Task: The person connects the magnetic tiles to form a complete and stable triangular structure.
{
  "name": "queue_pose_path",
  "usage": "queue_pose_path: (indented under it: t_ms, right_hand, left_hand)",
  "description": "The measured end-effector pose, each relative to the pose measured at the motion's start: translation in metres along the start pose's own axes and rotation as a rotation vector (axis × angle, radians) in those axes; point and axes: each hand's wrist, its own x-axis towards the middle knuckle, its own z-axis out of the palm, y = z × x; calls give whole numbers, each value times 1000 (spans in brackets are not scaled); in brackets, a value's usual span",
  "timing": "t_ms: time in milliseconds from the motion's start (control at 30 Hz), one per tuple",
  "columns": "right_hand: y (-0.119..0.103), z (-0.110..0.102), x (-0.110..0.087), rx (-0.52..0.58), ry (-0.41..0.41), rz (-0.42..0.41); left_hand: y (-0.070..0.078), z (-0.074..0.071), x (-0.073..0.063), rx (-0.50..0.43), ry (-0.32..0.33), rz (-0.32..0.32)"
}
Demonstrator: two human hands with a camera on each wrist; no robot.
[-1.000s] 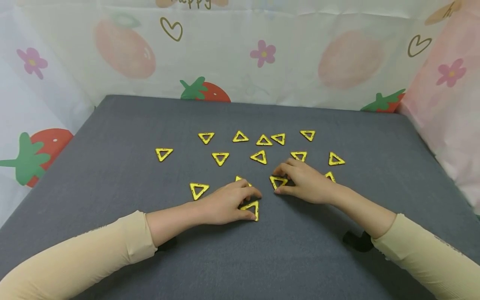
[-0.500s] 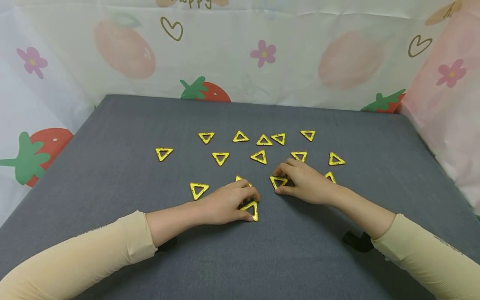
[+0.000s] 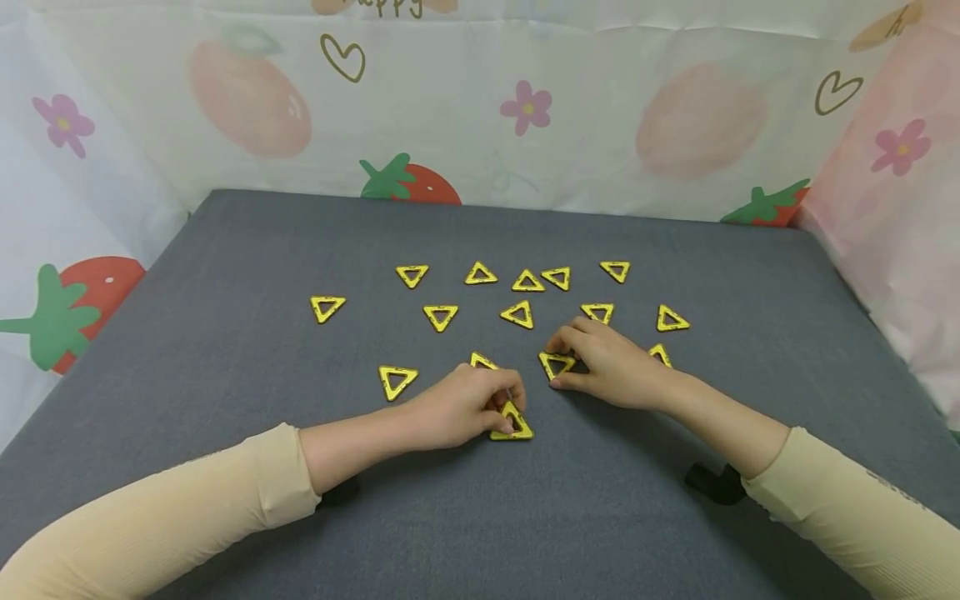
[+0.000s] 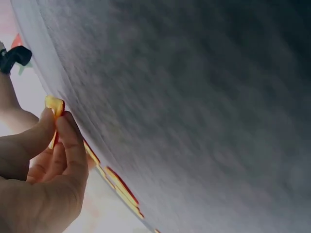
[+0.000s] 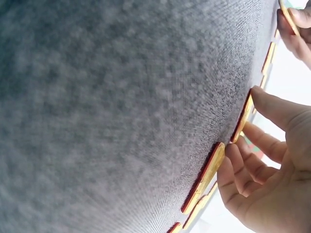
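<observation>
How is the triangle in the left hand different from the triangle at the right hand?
The left triangle is pinched and seems lifted; the right triangle lies flat on the table. In the head view, the left triangle points away from the person, the right triangle toward the person. The left triangle is also nearer the person than the right triangle. Both are yellow, with open centres.

Looks like a screened-off booth, wider room impossible to tell: enclosed far, left and right by strawberry-and-flower-print curtains (image 3: 585, 158) around a grey-covered counter (image 3: 247, 250).
</observation>
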Motion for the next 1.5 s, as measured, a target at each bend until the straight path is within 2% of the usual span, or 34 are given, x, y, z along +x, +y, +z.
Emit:
queue_pose_path:
  t_ms: [167, 433, 633, 767, 900, 1100, 1500]
  right_hand:
    - [-1, 0, 0, -10, 5, -1]
    - [0, 0, 0, -8, 10, -1]
    - [0, 1, 0, -5, 12, 1]
    - [1, 1, 0, -3, 11, -1]
    - [1, 2, 0, -1, 13, 0]
    - [0, 1, 0, -5, 14, 5]
    - [0, 1, -1, -7, 10, 3]
  left_hand:
    - [7, 6, 4, -76, -49, -1]
    - [13, 15, 5, -133, -131, 19]
    - [15, 20, 3, -122, -167, 48]
    - [14, 22, 2, -84, -166, 50]
    - [12, 22, 0, -41, -134, 36]
    - [10, 20, -4, -55, -113, 0]
    - [9, 18, -8, -30, -118, 28]
